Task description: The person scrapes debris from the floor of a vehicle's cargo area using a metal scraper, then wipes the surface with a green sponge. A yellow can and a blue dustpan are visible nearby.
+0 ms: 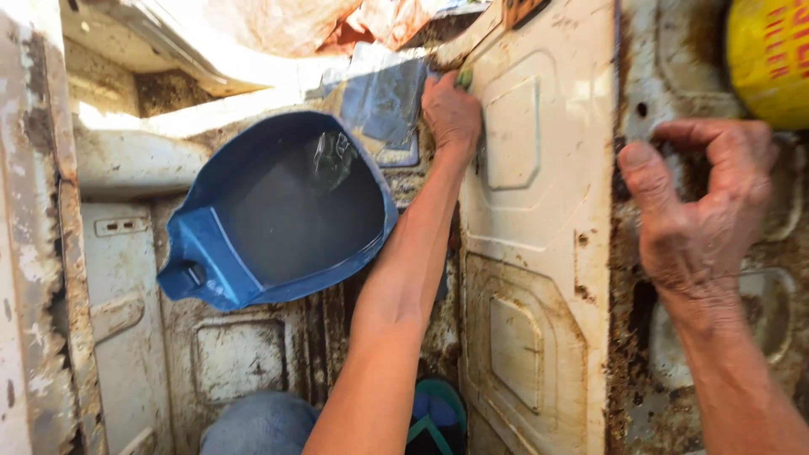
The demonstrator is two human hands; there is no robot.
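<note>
- Rusty white sheet-metal panel, blue plastic tub beside it
- Left hand fisted on green-handled tool; keep it square
- Right hand curled, bracing panel edge; hold firm

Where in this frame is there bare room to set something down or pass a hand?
Free: the white panel between the left hand and right hand, and the panel's lower part beneath the blue tub. Crowded: the top, around the tub, crumpled sheeting and yellow container.
</note>
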